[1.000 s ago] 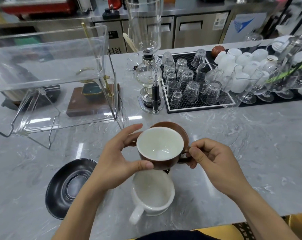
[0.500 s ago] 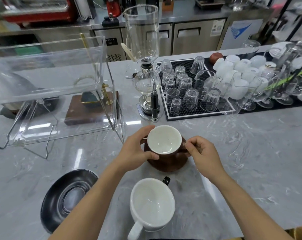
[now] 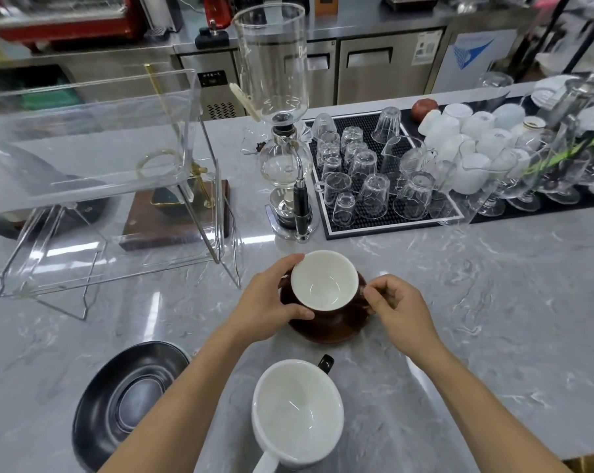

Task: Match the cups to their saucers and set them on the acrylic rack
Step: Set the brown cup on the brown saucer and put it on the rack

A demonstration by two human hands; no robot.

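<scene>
A brown cup (image 3: 323, 288) with a white inside sits on a brown saucer (image 3: 329, 327) in the middle of the grey marble counter. My left hand (image 3: 268, 302) grips the cup's left side, thumb at the near rim. My right hand (image 3: 396, 307) pinches the cup's handle on the right; the handle is hidden by my fingers. A white cup (image 3: 297, 413) stands near the front edge, with a black handle (image 3: 325, 363) of something showing behind it. A black saucer (image 3: 125, 401) lies at the front left. The clear acrylic rack (image 3: 94, 186) stands at the back left.
A glass siphon coffee maker (image 3: 285, 165) stands behind the brown cup. A black mat with several upturned glasses (image 3: 374, 179) and white cups (image 3: 469, 138) fills the back right. A wooden base with a brass stand (image 3: 176, 213) sits behind the rack.
Both hands carried the brown cup away from me and lowered it onto the brown saucer. The white cup and black saucer stayed in place.
</scene>
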